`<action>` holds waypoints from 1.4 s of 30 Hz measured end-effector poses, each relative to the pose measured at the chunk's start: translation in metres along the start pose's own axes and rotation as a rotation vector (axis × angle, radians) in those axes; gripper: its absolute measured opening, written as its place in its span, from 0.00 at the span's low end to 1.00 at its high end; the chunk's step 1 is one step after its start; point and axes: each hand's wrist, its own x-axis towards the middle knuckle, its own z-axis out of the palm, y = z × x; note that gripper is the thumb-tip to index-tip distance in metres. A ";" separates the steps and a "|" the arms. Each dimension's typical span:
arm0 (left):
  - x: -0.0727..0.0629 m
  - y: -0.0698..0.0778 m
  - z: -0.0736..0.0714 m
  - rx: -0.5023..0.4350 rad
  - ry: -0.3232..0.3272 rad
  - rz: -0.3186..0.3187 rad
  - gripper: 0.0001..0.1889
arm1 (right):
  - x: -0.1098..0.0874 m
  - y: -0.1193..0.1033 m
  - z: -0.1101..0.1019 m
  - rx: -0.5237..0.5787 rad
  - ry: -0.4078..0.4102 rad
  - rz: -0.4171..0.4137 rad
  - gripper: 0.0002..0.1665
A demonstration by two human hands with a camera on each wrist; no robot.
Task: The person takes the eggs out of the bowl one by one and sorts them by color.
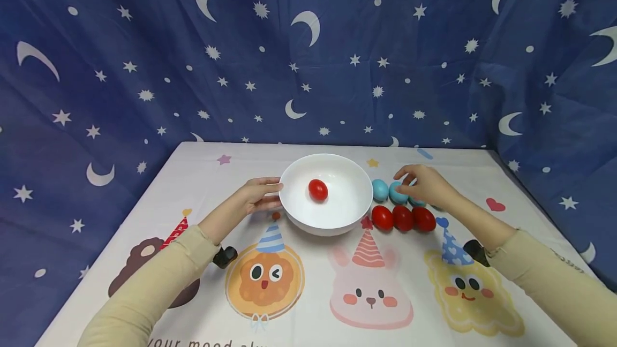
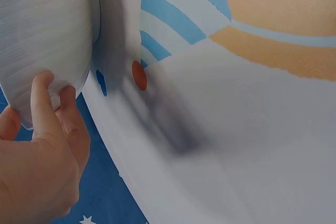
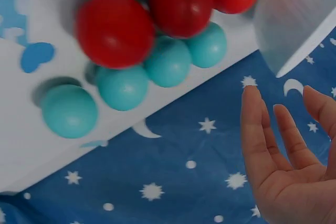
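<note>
A white bowl stands on the table with one red egg-shaped piece inside. My left hand holds the bowl at its left side; in the left wrist view the fingers lie on the outer wall and the thumb is at the rim. Right of the bowl, my right hand hovers over a row of several light blue egg-shaped pieces, partly hiding some. Its fingers are parted and hold nothing in the right wrist view. Three red egg-shaped pieces lie in a row on the near side of the blue ones.
A white tablecloth printed with party-hat cartoon figures covers the table. Behind it hangs a dark blue curtain with white moons and stars. Black wrist cameras sit below both wrists.
</note>
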 end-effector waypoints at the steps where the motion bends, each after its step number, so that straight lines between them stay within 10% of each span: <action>1: 0.000 0.000 0.000 0.003 0.000 0.002 0.26 | 0.003 -0.004 -0.001 -0.005 0.003 -0.004 0.18; 27: -0.001 -0.004 -0.006 -0.012 -0.019 0.001 0.27 | 0.063 -0.107 0.009 -0.295 -0.166 -0.057 0.22; 42: 0.003 -0.002 -0.001 -0.006 -0.019 0.009 0.26 | 0.095 -0.129 0.017 -0.302 -0.192 -0.080 0.21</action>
